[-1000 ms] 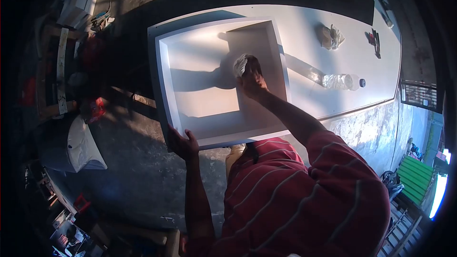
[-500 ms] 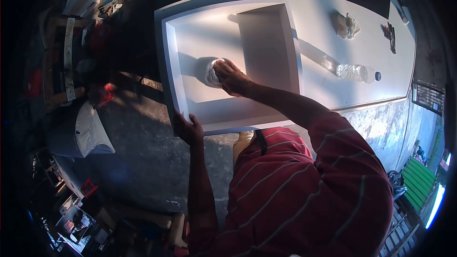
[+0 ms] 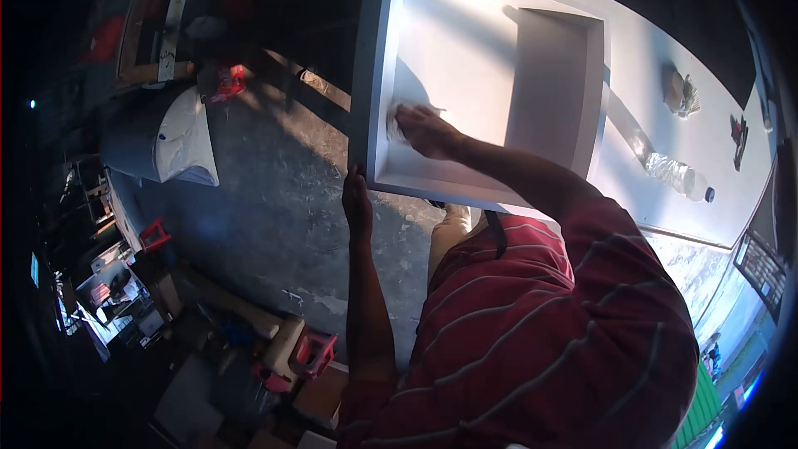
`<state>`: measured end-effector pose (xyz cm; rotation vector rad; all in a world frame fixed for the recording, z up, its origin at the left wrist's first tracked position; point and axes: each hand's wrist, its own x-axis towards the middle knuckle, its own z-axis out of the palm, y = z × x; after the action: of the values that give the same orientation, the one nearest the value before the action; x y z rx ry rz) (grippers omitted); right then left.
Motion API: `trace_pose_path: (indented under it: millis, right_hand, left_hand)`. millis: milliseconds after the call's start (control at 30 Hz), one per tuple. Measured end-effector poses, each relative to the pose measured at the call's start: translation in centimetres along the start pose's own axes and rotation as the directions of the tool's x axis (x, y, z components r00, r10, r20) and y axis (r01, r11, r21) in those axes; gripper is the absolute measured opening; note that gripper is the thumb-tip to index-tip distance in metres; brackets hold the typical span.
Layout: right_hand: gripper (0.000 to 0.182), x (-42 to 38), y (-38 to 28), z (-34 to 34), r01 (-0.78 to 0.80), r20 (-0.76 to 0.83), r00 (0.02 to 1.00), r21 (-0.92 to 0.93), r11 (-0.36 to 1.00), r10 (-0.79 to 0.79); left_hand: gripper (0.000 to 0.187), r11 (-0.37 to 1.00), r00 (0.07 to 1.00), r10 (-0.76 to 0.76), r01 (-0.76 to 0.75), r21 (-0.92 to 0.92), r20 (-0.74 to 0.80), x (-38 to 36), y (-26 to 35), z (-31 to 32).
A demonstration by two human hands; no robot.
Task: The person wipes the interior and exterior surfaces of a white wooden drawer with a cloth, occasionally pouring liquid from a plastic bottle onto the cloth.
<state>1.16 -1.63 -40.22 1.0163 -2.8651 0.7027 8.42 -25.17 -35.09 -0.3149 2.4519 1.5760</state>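
Observation:
A shallow white open box [image 3: 603,50] lies on a white table, its inside lit by sunlight. Inside it, my right hand [image 3: 428,133] is closed over a bunched white cloth [image 3: 394,126], pressed near the inner left wall. The cloth is partly covered by my fingers and smeared by motion. At the box's near left corner, my left hand [image 3: 357,199] grips the outer edge, its fingers partly in shadow.
On the white table [image 3: 619,216], right of the box, lie a clear plastic bottle [image 3: 672,173] with a dark cap, a crumpled pale bundle [image 3: 683,98] and a small dark red tool [image 3: 737,141]. A red stool [image 3: 314,353] and white curved panel [image 3: 187,137] are on the floor side.
My right hand has slid the cloth leftward across the box floor to the left wall. My left hand stays at the near left corner. The whole view has shifted as my head turned.

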Motion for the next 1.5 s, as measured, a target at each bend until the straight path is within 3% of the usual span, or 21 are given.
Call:
trace_pose_path:
  millis: [33,67,133,200,267,433,533,567,600,667,733,800,867,1000,1067,1133,1200,1267,1400,1467,1500]
  right_hand:
    - [0.028,-2.2,-1.1,2.2,0.081,-0.041,0.997,0.330,0.941,-0.071]
    - [0.030,-3.8,-1.6,3.2,0.259,-0.131,0.965,0.361,0.896,-0.226]
    - [0.029,-4.1,-3.5,-1.1,0.125,0.017,0.989,0.466,0.876,-0.150]
    - [0.030,-2.6,-5.0,-5.1,-0.066,-0.067,0.985,0.714,0.697,0.161]
    - [0.036,-0.2,-7.0,-6.2,0.149,-0.305,0.952,0.493,0.857,0.010]
    - [0.037,3.3,-2.6,-3.6,0.402,-0.123,0.915,0.193,0.895,-0.384]
    - [0.039,5.6,1.6,-5.9,-0.031,-0.029,0.999,-0.017,0.999,0.030]
    - [0.038,6.2,3.2,-6.2,-0.159,-0.161,0.973,0.061,0.985,0.167]
    - [0.038,6.7,3.5,-6.5,-0.433,-0.052,0.842,0.528,0.731,0.537]
    - [0.040,6.1,1.1,-5.6,-0.417,-0.115,0.885,0.238,0.877,0.452]
    - [0.039,4.3,-4.4,-3.9,-0.536,0.001,0.779,0.518,0.666,0.626]
    - [0.039,2.6,-11.8,-3.9,-0.631,0.090,0.751,0.392,0.670,0.654]
    - [0.040,0.8,-15.3,-2.7,-0.303,-0.080,0.943,0.204,0.931,0.324]
    - [0.038,3.6,-11.4,-2.4,-0.818,-0.002,0.443,0.409,0.405,0.897]
    - [0.029,4.1,-6.5,-1.6,-0.742,-0.024,0.407,0.575,0.345,0.913]
    - [0.029,5.1,-6.2,-2.0,-0.230,0.135,0.426,0.973,-0.037,0.895]
    - [0.037,2.9,-6.0,0.0,-0.307,0.343,0.460,0.927,-0.216,0.819]
    - [0.049,1.6,-8.9,1.0,-0.494,0.373,0.531,0.866,-0.079,0.761]
    - [0.044,3.2,-4.9,-0.2,-0.322,0.546,0.292,0.829,-0.457,0.785]
    - [0.048,7.1,-2.7,-3.5,-0.148,0.291,0.506,0.957,-0.251,0.812]
    - [0.049,8.7,-0.2,-4.5,-0.134,0.215,0.496,0.976,-0.171,0.841]
  left_hand:
    - [0.043,0.999,1.000,0.018,-0.017,-0.049,0.015,-0.2,-1.7,-0.1]
    - [0.043,0.997,1.000,0.016,-0.017,-0.070,-0.017,-0.6,-1.2,-0.2]
    - [0.038,0.992,0.998,0.030,-0.037,0.117,0.063,-1.9,0.7,-0.1]
    - [0.032,0.999,0.999,0.045,-0.045,0.003,0.015,-2.2,-0.2,0.5]
    - [0.037,0.998,0.999,0.043,-0.044,-0.040,-0.013,-1.8,-1.6,1.2]
    - [0.024,0.972,0.976,0.188,-0.201,-0.120,-0.112,-1.3,-2.7,2.6]
    - [0.023,0.940,0.941,0.277,-0.307,-0.148,-0.194,-1.3,-3.2,3.2]
    - [0.022,0.928,0.927,0.276,-0.326,-0.180,-0.256,-1.4,-2.6,3.4]
    - [0.022,0.925,0.928,0.255,-0.316,-0.212,-0.273,-1.6,-2.4,3.5]
    - [0.025,0.943,0.944,0.241,-0.284,-0.177,-0.227,-1.5,-2.1,3.0]
    - [0.024,0.939,0.924,0.299,-0.329,-0.097,-0.238,-1.4,-2.3,2.8]
    - [0.025,0.943,0.935,0.298,-0.319,-0.091,-0.195,-1.3,-2.2,2.3]
    - [0.026,0.936,0.943,0.293,-0.317,-0.154,-0.160,-0.7,-2.5,2.1]
    - [0.026,0.962,0.927,0.271,-0.271,-0.039,0.258,3.0,-0.1,-0.9]
    - [0.027,0.933,0.926,0.353,-0.339,-0.121,0.130,6.2,1.6,0.3]
    - [0.027,0.892,0.909,0.417,-0.411,-0.191,-0.010,7.6,2.7,2.4]
    - [0.031,0.847,0.866,0.500,-0.490,-0.204,-0.007,9.0,2.7,5.0]
    - [0.039,0.781,0.785,0.604,-0.617,-0.095,-0.136,8.3,2.1,7.4]
    - [0.041,0.842,0.843,0.538,-0.538,-0.031,-0.013,7.3,2.9,5.9]
    - [0.041,0.836,0.836,0.549,-0.548,-0.040,0.012,7.6,3.1,5.4]
    - [0.041,0.819,0.819,0.574,-0.573,0.028,0.002,7.5,3.1,5.5]
